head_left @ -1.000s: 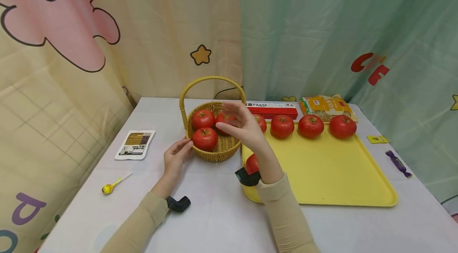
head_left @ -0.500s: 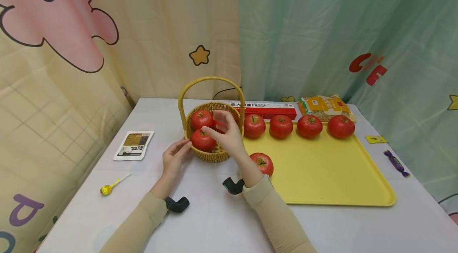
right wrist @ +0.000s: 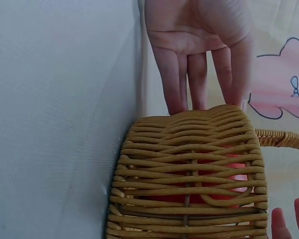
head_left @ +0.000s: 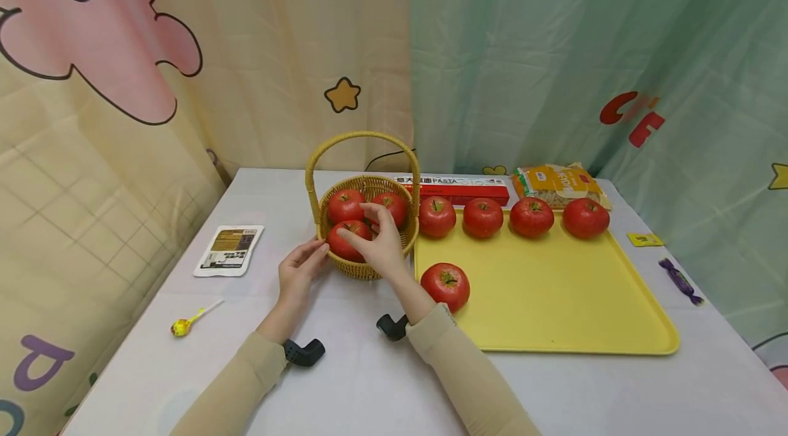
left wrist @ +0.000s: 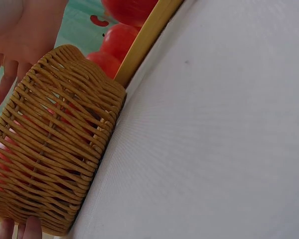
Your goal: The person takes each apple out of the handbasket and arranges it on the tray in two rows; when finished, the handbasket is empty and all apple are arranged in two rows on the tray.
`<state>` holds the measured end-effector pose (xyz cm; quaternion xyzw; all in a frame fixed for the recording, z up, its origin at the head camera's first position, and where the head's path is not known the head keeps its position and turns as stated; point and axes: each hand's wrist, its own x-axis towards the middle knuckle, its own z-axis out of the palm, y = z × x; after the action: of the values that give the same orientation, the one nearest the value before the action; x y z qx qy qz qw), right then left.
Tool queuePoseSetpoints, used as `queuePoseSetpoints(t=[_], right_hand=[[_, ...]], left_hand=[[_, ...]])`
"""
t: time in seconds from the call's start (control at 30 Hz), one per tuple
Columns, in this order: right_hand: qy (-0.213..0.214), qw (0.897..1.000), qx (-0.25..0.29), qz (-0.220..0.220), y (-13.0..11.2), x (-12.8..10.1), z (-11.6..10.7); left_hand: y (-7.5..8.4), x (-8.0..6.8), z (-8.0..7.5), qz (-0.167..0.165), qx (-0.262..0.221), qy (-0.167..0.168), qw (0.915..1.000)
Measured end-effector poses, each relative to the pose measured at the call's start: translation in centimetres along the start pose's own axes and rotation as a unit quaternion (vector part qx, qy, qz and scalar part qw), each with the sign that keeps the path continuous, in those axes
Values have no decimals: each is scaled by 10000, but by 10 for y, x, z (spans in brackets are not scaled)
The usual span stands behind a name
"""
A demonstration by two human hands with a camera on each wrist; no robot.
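A wicker basket with a tall arched handle holds three red apples. My left hand grips its left rim, the thumb near the front apple. In the left wrist view, that hand's fingertips press the basket's woven side. Reaching in over the right rim, my right hand has its thumb and fingers spread around the front apple. Its fingers look fairly straight in the right wrist view, and the rim hides their tips. Behind lie the left apple and the right apple.
Right of the basket lies a yellow tray. Several apples line its back edge, and one apple sits front left. Behind are a pasta box and an orange bag. A white packet, lollipop and purple candy lie around.
My right hand has moved left and down, from above the basket's right side to the front apple. My left hand has stayed on the rim.
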<state>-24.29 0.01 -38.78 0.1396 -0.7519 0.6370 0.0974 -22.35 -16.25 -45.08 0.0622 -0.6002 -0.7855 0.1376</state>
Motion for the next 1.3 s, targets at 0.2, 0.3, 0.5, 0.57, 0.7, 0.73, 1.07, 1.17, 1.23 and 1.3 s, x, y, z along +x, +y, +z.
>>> queuePoseSetpoints(t=[0.2,0.3,0.5,0.57,0.7,0.73,1.07,1.17,1.23,1.3], right_hand=[[46,9997,-252,17,7,0,3],[8,9993,-375,24,9,0,4],[-179,9964,-811,165,11,1,4],[-236,9954,-901,220,11,2,4],[-397,9935,-1021,305,11,3,5],[-442,9927,-1071,335,12,3,5],[-647,9888,-1135,721,11,8,6],[-644,9889,-1032,858,10,9,6],[-643,9887,-982,928,10,10,6],[-646,9889,-940,955,10,12,7]], left_hand=[[-1,1,0,-10,17,0,10000],[-1,1,-1,6,-61,-9,10000],[-1,1,-1,17,-147,-34,9999],[-1,1,-1,23,-139,-37,9999],[-1,1,-1,23,-40,-52,10000],[-1,1,-1,19,-11,-54,10000],[0,1,-1,-30,124,-37,9999],[1,0,-2,-53,168,-72,9998],[1,0,-2,-78,175,-97,9998],[1,0,-2,-94,159,-105,9998]])
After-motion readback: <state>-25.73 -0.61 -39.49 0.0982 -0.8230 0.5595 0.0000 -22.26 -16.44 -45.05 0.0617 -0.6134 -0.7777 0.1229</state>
